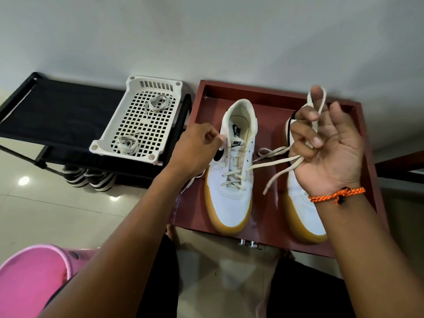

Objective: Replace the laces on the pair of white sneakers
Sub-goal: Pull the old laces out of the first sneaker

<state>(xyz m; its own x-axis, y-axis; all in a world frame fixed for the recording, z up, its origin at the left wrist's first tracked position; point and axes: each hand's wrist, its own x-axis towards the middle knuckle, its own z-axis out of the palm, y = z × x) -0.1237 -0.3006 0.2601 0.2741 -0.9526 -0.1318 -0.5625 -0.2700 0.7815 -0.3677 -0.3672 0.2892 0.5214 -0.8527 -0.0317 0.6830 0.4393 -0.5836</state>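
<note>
Two white sneakers with gum soles stand in a dark red tray (270, 92). The left sneaker (234, 193) has a cream lace (266, 165) crossing only its lower eyelets. My left hand (197, 148) pinches that lace at an upper eyelet on the shoe's left side. My right hand (325, 143) is raised over the right sneaker (300, 203) and holds the lace's free length looped around its fingers. That hand hides much of the right sneaker.
A white perforated basket (137, 125) holding two coiled laces (158, 103) sits on a black shoe rack (57, 115) to the left. Striped shoes (87, 177) lie under the rack. A pink tub (32, 281) is at the lower left. The wall is behind.
</note>
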